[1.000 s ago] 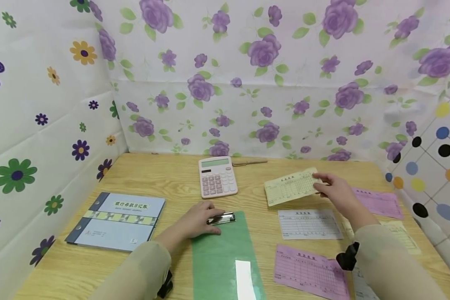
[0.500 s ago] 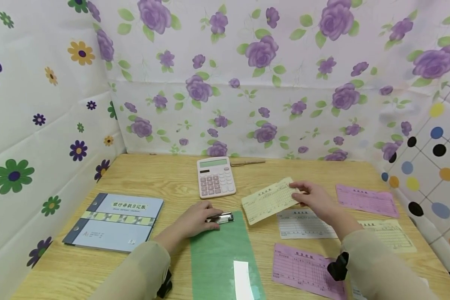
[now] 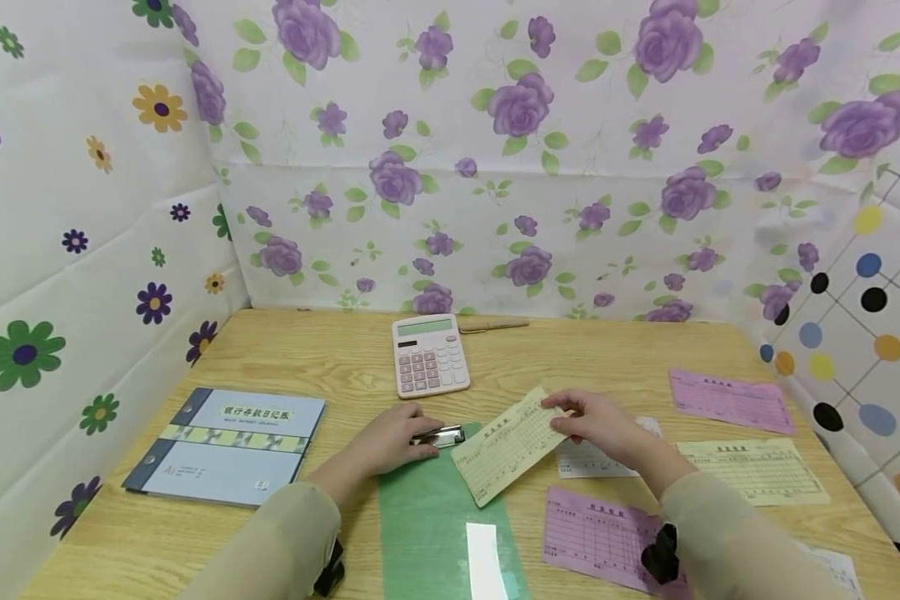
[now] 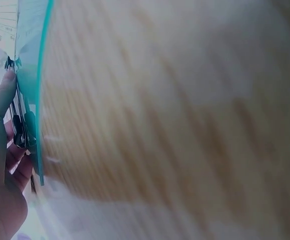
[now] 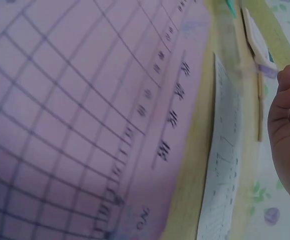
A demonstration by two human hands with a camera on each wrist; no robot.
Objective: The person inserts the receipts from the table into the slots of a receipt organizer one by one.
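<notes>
A green translucent clipboard (image 3: pixel 420 533) lies flat at the front middle of the table. At its top my left hand (image 3: pixel 386 442) grips the metal clip (image 3: pixel 447 436), thumb and fingers on either side of it; the left wrist view shows the thumb (image 4: pixel 4 95) against the clip. My right hand (image 3: pixel 600 429) pinches a yellow receipt slip (image 3: pixel 502 450) by its upper right corner. Tilted, the slip overlaps the clipboard's right edge just below the clip. Part of a white slip (image 3: pixel 596 460) is hidden under my right hand.
Behind the clipboard sit a pink calculator (image 3: pixel 431 357) and a brown pen (image 3: pixel 495 326). A blue bank journal (image 3: pixel 225 446) lies at left. Pink slips (image 3: pixel 592 533) (image 3: pixel 731 402), another yellow slip (image 3: pixel 753 472) and a partly covered white slip (image 3: pixel 836 571) spread across the right.
My right hand has carried the yellow slip leftward and toward me, from above the white slip to over the clipboard, tilting it more. The left hand has stayed at the clip.
</notes>
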